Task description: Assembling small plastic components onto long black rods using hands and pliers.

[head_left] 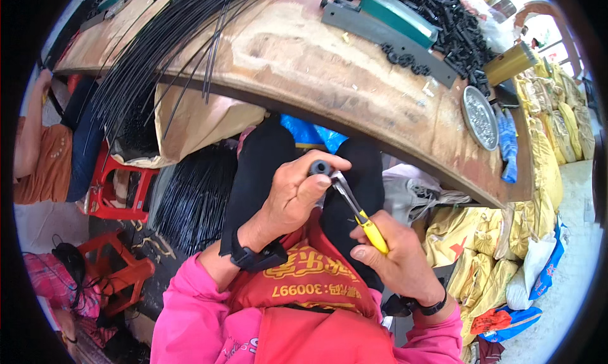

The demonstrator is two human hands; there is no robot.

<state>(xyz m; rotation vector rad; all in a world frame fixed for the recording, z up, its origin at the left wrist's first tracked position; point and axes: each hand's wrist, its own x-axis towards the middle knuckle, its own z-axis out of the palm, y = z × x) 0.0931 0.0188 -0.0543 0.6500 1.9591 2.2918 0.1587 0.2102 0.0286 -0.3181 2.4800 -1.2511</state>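
Above my lap, my left hand (292,192) is closed around a small black tubular part (320,168), its round open end facing up between thumb and fingers. My right hand (399,253) grips yellow-handled pliers (372,233). The metal jaws of the pliers reach up and left to the side of the black part, close by my left thumb. Whether the jaws pinch anything there is too small to tell. Most of the black part is hidden inside my left hand.
Over the wooden table (285,50) lie long black rods (158,54), a pile of black parts (453,22), a green-topped block (399,17) and a round metal dish (481,118) of small pieces. Yellow sacks (468,237) stack at right; red stools (123,183) and other people are at left.
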